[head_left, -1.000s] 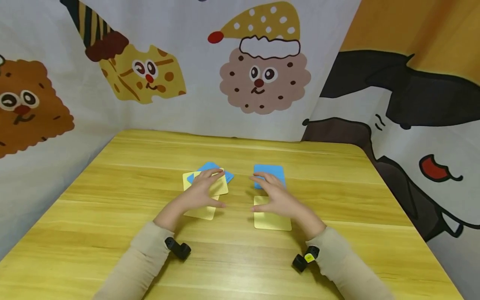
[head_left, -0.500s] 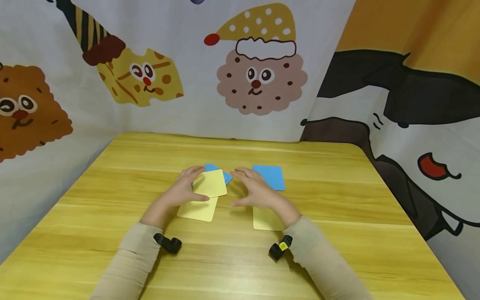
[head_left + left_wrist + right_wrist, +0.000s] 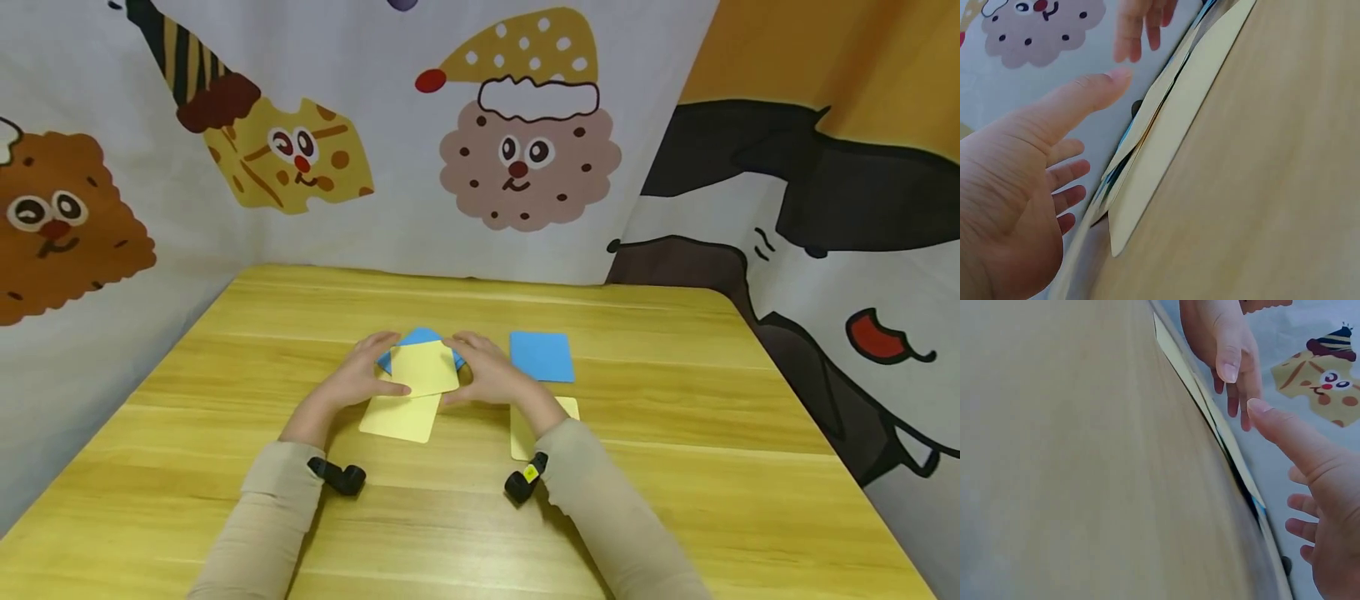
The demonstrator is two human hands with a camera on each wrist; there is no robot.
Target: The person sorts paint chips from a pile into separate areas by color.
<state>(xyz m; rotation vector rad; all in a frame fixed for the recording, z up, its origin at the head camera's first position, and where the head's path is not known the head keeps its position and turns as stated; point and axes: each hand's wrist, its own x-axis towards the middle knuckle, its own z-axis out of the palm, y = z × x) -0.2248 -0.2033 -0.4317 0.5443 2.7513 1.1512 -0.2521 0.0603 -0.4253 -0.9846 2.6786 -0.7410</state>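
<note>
Both grips open — left hand [image 3: 358, 379], right hand [image 3: 489, 377] flank card pile [image 3: 422, 367]; three yellow, two blue.

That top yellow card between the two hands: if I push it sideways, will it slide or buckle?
The top yellow card probably slides easily: it lies loose on other cards, with the left hand and right hand beside it. It looks thin, flat and fairly stiff in the left wrist view, so likely light, and hard to lift off the table.

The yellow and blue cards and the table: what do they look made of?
Yellow cards: likely thin matte card or plastic sheet; flat colour, rounded corners, slim edges. Blue card: the same look. Table: wood or wood-look laminate; grain lines, soft sheen.
</note>
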